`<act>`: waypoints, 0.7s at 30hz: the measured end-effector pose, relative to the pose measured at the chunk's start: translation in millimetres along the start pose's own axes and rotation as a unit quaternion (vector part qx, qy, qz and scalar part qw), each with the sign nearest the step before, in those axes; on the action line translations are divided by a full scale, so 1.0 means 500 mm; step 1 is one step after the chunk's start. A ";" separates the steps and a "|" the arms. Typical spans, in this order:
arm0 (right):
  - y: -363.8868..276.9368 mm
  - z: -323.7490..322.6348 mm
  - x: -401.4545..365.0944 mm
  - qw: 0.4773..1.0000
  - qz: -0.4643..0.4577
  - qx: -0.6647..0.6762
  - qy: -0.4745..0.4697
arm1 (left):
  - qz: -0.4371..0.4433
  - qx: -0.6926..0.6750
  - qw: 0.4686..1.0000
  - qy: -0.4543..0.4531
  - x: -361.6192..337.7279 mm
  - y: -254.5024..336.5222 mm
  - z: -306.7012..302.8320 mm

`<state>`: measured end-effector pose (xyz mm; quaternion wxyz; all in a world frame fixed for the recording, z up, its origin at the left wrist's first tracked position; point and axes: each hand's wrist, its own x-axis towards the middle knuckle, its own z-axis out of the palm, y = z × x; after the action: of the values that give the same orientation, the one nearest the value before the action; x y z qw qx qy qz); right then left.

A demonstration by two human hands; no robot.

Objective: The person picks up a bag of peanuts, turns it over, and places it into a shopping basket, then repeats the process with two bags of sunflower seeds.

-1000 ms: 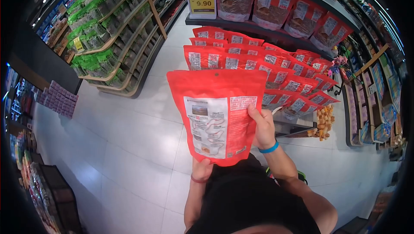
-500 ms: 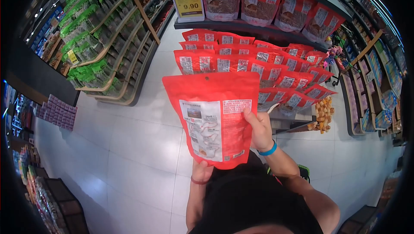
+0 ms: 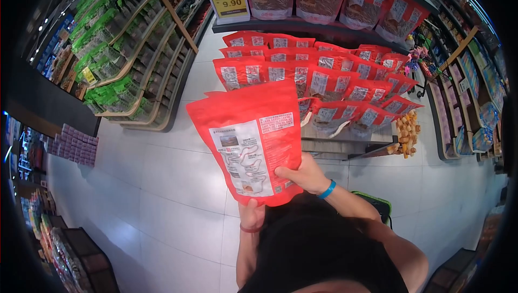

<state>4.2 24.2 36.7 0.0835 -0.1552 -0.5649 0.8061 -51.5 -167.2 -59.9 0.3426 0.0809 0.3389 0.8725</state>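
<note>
Red plastic pouch with a white printed label (image 3: 253, 142): held up near centre, tilts left, shows its label side to the camera. Pinched at lower right corner by right hand (image 3: 303, 176), thumb across the label side. Gripped at bottom edge by left hand (image 3: 252, 214), fingers curled under. Far behind, low display shelf (image 3: 345, 143) carries matching red pouches (image 3: 280, 69); yellow price sign (image 3: 229, 0) beyond.

black top (image 3: 318, 250), blue right wristband (image 3: 327, 189), red left wristband (image 3: 249, 230)

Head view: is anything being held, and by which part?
A red pouch, in both hands: left hand at its bottom edge, right hand at its lower right side.
</note>
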 end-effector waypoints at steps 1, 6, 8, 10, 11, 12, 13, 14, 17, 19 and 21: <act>0.010 -0.005 -0.002 1.000 0.000 0.002 0.003 | 0.012 0.026 0.999 -0.019 -0.006 0.006 0.002; 0.046 -0.051 -0.006 0.987 0.008 0.157 -0.021 | -0.031 -0.045 0.997 -0.053 -0.045 0.034 -0.038; 0.064 -0.062 -0.002 0.984 0.007 0.173 -0.036 | -0.034 -0.132 0.987 -0.082 -0.046 0.038 -0.058; 0.073 -0.059 0.003 0.971 0.028 0.232 -0.059 | -0.060 -0.120 0.991 0.011 -0.030 0.037 -0.052; 0.078 -0.053 0.003 0.971 0.026 0.232 -0.060 | -0.071 -0.127 0.989 0.035 -0.025 0.034 -0.050; 0.080 -0.042 0.002 0.978 0.034 0.193 -0.065 | -0.079 -0.139 0.987 0.033 -0.025 0.028 -0.049; 0.078 -0.031 0.002 0.985 0.042 0.154 -0.070 | -0.088 -0.147 0.985 0.028 -0.022 0.027 -0.047; 0.075 -0.022 0.000 0.985 0.040 0.154 -0.070 | -0.095 -0.155 0.983 0.022 -0.023 0.023 -0.047; 0.070 0.008 -0.003 0.988 0.030 -0.072 -0.135 | -0.110 -0.167 0.980 0.010 -0.034 0.013 -0.043; 0.094 0.037 -0.007 0.994 0.014 -0.074 -0.079 | -0.119 -0.168 0.979 0.008 -0.043 0.010 -0.043; 0.096 0.048 -0.013 0.997 -0.005 -0.078 -0.024 | -0.121 -0.167 0.979 0.002 -0.044 0.009 -0.045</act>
<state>3.7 -15.6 0.2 0.0615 -0.1397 -0.6284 0.7628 -45.8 -196.2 -71.8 0.4533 -0.0207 0.1967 0.8691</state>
